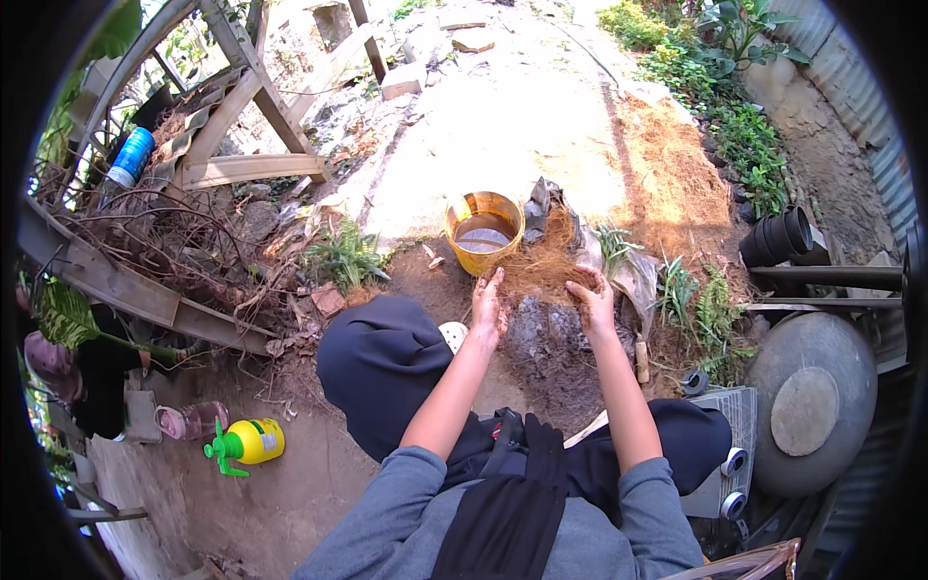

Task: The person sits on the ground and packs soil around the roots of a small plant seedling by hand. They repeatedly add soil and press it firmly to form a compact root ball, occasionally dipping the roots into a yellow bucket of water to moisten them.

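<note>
A loose mat of brown fibre, likely coconut coir (540,273), stretches between my two hands. My left hand (490,308) has its soiled fingers on the left end of the fibre. At the other end, my right hand (594,299) pinches the fibre between thumb and fingers. Just beyond my left hand stands a yellow plastic bucket (475,262), partly filled with brown liquid. A dark, damp mound of soil (551,341) lies below the fibre, between my forearms. Behind the fibre is a crumpled dark plastic bag (544,194), partly covered by more strands.
A yellow-green pump sprayer (261,441) lies at left beside a clear pinkish jar (199,420). Another person (98,370) is at the far left. A wooden handle (642,360), stacked black pots (776,238) and a large round grey vessel (805,409) are at right. Timber framing (246,170) stands upper left.
</note>
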